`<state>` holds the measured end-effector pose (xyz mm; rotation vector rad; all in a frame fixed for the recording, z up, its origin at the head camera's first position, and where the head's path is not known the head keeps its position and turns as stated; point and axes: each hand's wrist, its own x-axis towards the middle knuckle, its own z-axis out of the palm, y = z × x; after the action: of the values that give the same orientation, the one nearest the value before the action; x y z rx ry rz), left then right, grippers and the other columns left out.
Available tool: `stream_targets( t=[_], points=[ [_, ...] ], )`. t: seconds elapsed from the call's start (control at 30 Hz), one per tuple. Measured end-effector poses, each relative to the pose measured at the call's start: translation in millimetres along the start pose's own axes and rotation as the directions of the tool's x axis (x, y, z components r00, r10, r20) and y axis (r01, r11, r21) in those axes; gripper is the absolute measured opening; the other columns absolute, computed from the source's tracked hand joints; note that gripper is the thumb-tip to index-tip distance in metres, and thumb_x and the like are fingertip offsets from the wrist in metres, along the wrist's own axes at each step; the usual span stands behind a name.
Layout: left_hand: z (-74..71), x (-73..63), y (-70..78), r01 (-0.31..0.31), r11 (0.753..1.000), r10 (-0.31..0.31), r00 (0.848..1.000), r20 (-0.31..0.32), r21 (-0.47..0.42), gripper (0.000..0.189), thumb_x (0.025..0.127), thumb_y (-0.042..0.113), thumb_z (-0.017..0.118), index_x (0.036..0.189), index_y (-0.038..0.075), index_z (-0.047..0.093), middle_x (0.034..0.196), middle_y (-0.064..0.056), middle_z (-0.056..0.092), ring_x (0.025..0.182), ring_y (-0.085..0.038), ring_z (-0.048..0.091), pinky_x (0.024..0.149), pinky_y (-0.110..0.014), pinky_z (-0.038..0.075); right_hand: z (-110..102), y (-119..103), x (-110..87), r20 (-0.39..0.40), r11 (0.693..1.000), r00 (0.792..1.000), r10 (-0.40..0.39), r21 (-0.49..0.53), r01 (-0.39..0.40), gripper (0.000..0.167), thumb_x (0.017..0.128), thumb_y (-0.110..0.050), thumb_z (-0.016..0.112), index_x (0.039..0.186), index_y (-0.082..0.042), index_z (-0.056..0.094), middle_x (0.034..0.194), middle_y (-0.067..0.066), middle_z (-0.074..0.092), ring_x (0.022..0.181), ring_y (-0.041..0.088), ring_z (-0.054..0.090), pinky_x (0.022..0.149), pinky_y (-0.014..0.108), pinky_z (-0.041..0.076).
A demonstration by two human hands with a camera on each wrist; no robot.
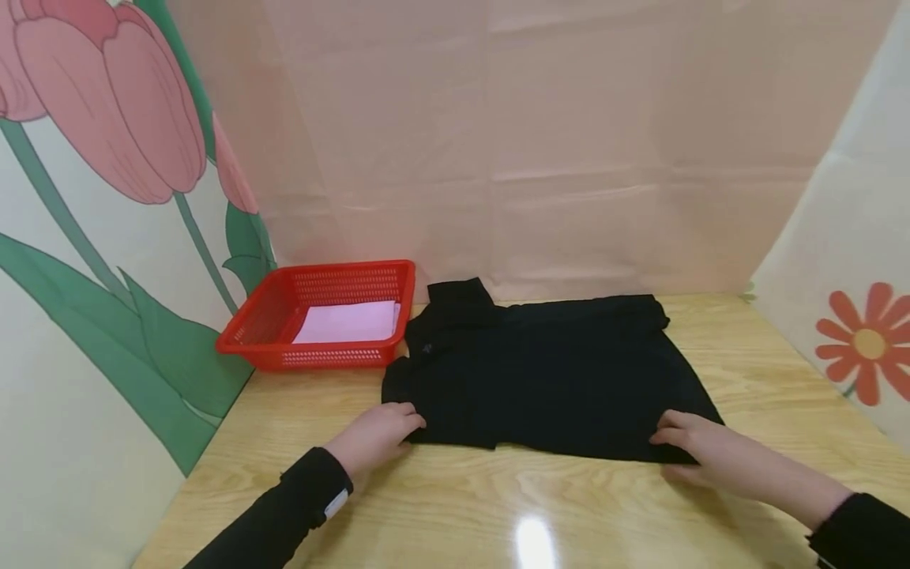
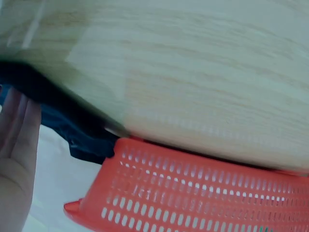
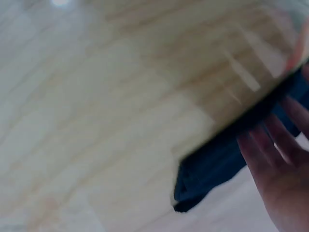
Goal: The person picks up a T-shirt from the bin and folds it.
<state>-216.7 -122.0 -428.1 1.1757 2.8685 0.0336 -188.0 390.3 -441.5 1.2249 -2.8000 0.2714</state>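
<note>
- A black garment [image 1: 547,379] lies flat on the wood-grain tabletop [image 1: 455,514], roughly mid-table; its far edge runs close to the peach backdrop [image 1: 569,158].
- The left hand [image 1: 377,435] pinches the near edge at the garment's left corner, fingers on top and thumb low at the cloth.
- The right hand [image 1: 700,450] pinches the same edge near its right end, fingers bent over it and thumb below. The two hands stand well apart.
- Between the forearms, a broad stretch of tabletop reaches toward the person; another strip lies right of the garment's slanting edge, up to the flower-printed sheet [image 1: 803,332].
- On the left, room is tighter: a red basket [image 1: 334,357] sits just beside the garment, its corner meeting the cloth in the left wrist view; whether they touch cannot be told.
- Pale pink folded pieces [image 1: 344,322] lie inside the basket.
- A small grey mark [image 1: 427,348] on the garment is too tiny to read.
- A white label [image 1: 336,503] on the left sleeve [image 1: 284,506] shows no legible writing.
</note>
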Motion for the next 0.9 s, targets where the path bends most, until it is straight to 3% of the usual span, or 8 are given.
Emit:
stream_targets(
  t=[0.2, 0.33, 0.43, 0.5, 0.57, 0.6, 0.73, 0.9],
  points=[
    [3.0, 6.9, 3.2, 0.076, 0.997, -0.077, 0.996, -0.034, -0.028, 0.016, 0.088, 0.010, 0.073, 0.104, 0.013, 0.071, 0.092, 0.000, 0.064, 0.079, -0.011, 0.057, 0.081, -0.028, 0.053, 6.7, -0.2, 6.5, -0.111, 0.997, 0.993, 0.042, -0.052, -0.048, 0.023, 0.072, -0.008, 0.083, 0.088, -0.015, 0.069, 0.086, -0.010, 0.051, 0.073, 0.004, 0.053, 0.059, 0.027, 0.048],
    [-4.3, 7.4, 5.1, 0.085, 0.985, -0.101, 0.990, -0.103, -0.149, 0.011, 0.091, 0.006, 0.068, 0.101, 0.011, 0.069, 0.093, -0.001, 0.064, 0.082, -0.012, 0.059, 0.084, -0.031, 0.053, -6.7, -2.8, 9.4, -0.066, 0.972, 0.971, 0.228, 0.075, -0.223, 0.013, 0.083, -0.005, 0.073, 0.090, -0.014, 0.067, 0.085, -0.010, 0.057, 0.074, 0.005, 0.055, 0.061, 0.029, 0.049],
    [-18.4, 9.0, 5.4, 0.074, 0.942, -0.132, 0.979, -0.158, -0.329, 0.012, 0.093, 0.002, 0.063, 0.103, 0.008, 0.068, 0.097, -0.004, 0.065, 0.089, -0.015, 0.059, 0.088, -0.035, 0.052, -24.4, 1.2, 12.6, -0.034, 0.901, 0.918, 0.396, 0.208, -0.381, 0.004, 0.094, -0.008, 0.062, 0.096, -0.011, 0.064, 0.088, -0.005, 0.060, 0.077, 0.009, 0.054, 0.063, 0.032, 0.046],
    [-30.1, 13.9, 5.1, 0.072, 0.895, -0.172, 0.966, -0.192, -0.440, 0.014, 0.093, -0.001, 0.062, 0.104, 0.005, 0.068, 0.101, -0.007, 0.066, 0.093, -0.019, 0.059, 0.091, -0.039, 0.050, -36.0, 8.9, 16.0, -0.038, 0.864, 0.892, 0.451, 0.269, -0.426, 0.008, 0.099, -0.010, 0.056, 0.102, -0.008, 0.062, 0.092, 0.002, 0.062, 0.079, 0.013, 0.053, 0.063, 0.033, 0.044],
    [-39.5, 22.7, 4.2, 0.083, 0.868, -0.219, 0.949, -0.228, -0.489, 0.015, 0.093, -0.002, 0.062, 0.104, 0.005, 0.068, 0.103, -0.009, 0.067, 0.096, -0.021, 0.060, 0.092, -0.041, 0.049, -44.5, 18.3, 21.2, -0.050, 0.847, 0.879, 0.475, 0.297, -0.441, 0.012, 0.101, -0.011, 0.051, 0.105, -0.006, 0.061, 0.097, 0.007, 0.063, 0.082, 0.019, 0.054, 0.065, 0.035, 0.044],
    [-43.1, 28.1, 4.1, 0.102, 0.867, -0.245, 0.940, -0.239, -0.488, 0.015, 0.093, -0.002, 0.062, 0.104, 0.005, 0.067, 0.104, -0.009, 0.067, 0.097, -0.022, 0.060, 0.093, -0.041, 0.049, -47.6, 23.2, 24.9, -0.053, 0.844, 0.875, 0.481, 0.296, -0.446, 0.013, 0.102, -0.011, 0.051, 0.107, -0.004, 0.061, 0.099, 0.010, 0.063, 0.084, 0.022, 0.054, 0.067, 0.036, 0.045],
    [-46.2, 53.4, 3.3, 0.196, 0.901, -0.314, 0.909, -0.272, -0.386, 0.014, 0.093, -0.002, 0.062, 0.103, 0.007, 0.066, 0.103, -0.010, 0.067, 0.097, -0.024, 0.062, 0.093, -0.041, 0.049, -51.3, 44.2, 42.7, -0.052, 0.855, 0.878, 0.476, 0.260, -0.448, 0.017, 0.101, -0.012, 0.052, 0.109, 0.000, 0.062, 0.103, 0.016, 0.064, 0.091, 0.030, 0.059, 0.073, 0.045, 0.048],
    [-29.4, 83.6, 0.7, 0.329, 0.908, -0.394, 0.879, -0.268, -0.258, 0.012, 0.094, 0.001, 0.061, 0.102, 0.007, 0.067, 0.099, -0.009, 0.067, 0.091, -0.024, 0.063, 0.086, -0.038, 0.051, -40.8, 65.9, 62.8, -0.024, 0.874, 0.888, 0.459, 0.192, -0.447, 0.021, 0.098, -0.014, 0.057, 0.110, 0.003, 0.064, 0.099, 0.013, 0.066, 0.090, 0.031, 0.062, 0.077, 0.051, 0.049]
  ],
)
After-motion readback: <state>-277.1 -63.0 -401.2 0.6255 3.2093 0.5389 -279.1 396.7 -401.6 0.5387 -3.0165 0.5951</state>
